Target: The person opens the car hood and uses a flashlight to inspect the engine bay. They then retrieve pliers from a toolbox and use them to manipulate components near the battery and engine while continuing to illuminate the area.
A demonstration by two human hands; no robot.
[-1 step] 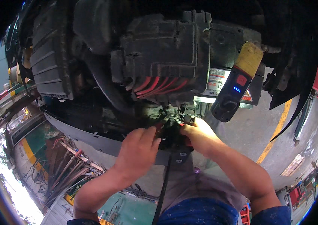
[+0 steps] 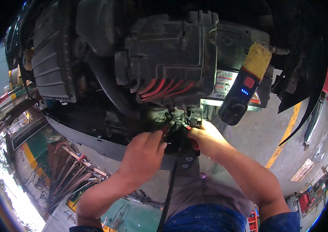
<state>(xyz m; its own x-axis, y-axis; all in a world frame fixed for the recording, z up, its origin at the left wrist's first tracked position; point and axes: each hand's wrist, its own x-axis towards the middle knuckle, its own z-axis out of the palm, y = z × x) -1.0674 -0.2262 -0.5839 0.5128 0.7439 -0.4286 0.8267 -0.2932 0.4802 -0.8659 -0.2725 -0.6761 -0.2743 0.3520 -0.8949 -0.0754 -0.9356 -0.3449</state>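
My left hand (image 2: 144, 150) is closed at the front of a car's engine bay, its fingertips on one red grip of what looks like a pair of red-handled pliers (image 2: 165, 130). From the other side my right hand (image 2: 206, 138) is closed round a second red piece, apparently the other handle. The tool's head points away from me into a tangle of small metal parts (image 2: 179, 116), lit brightly; the exact contact there is too small to make out. Both hands lie just behind the dark front crossmember (image 2: 82, 133).
Beyond the hands sits a black fuse box (image 2: 168, 46) with red cables (image 2: 164, 89) below it. A work light (image 2: 241, 92) with yellow wrap hangs at the right, in front of a labelled battery (image 2: 224, 83). Left stands a ribbed black housing (image 2: 51, 69); metal rods (image 2: 75, 166) lie lower left.
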